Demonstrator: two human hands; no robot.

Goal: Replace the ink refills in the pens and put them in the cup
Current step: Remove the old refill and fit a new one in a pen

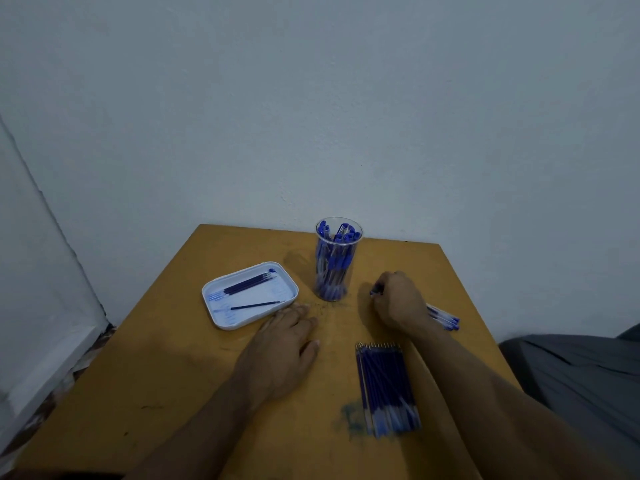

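A clear cup [336, 261] full of blue-capped pens stands at the table's far middle. My right hand [401, 303] lies to the right of the cup, fingers curled around a pen whose blue tip shows at the knuckles. Behind that hand lie a few more pens [445, 317]. A row of several blue ink refills [384, 386] lies near the front right. My left hand [284, 344] rests flat on the table, fingers straight, touching the edge of a white tray [221, 320] that holds several used refills [247, 285].
The yellow-brown table [173, 375] stands against a pale wall, with an ink stain [351, 417] beside the refills. Grey cloth [581, 372] lies off the table's right edge. The floor and a skirting board show to the left.
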